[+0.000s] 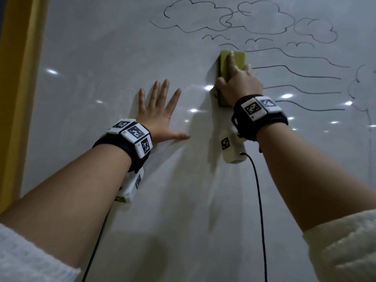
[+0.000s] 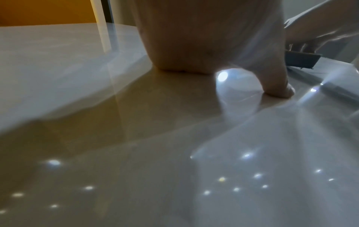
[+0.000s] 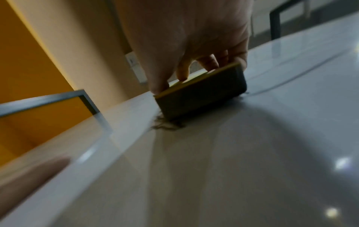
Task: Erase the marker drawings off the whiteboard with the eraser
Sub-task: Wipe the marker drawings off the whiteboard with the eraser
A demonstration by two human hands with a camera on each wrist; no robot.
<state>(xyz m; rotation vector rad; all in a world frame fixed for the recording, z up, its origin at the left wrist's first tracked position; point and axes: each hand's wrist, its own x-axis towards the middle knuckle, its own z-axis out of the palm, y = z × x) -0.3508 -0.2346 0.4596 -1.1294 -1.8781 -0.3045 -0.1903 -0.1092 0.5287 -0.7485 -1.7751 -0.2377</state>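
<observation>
A glossy whiteboard (image 1: pixel 105 58) fills the head view. Black marker drawings (image 1: pixel 223 21) of clouds, birds and wavy lines cover its upper right. My right hand (image 1: pixel 237 80) grips a yellow-green eraser (image 1: pixel 237 58) with a dark felt underside and presses it flat on the board, just left of the wavy lines. In the right wrist view the eraser (image 3: pixel 202 98) sits under my fingers, with dark smudge at its lower corner. My left hand (image 1: pixel 160 110) lies flat on the board with fingers spread, left of the eraser; its palm (image 2: pixel 194 38) shows in the left wrist view.
A yellow wall strip (image 1: pixel 18 78) runs along the board's left edge. A tree outline (image 1: pixel 362 84) is drawn at the far right. Black cables (image 1: pixel 258 190) hang from both wrist cameras. Ceiling lights reflect as bright spots on the board.
</observation>
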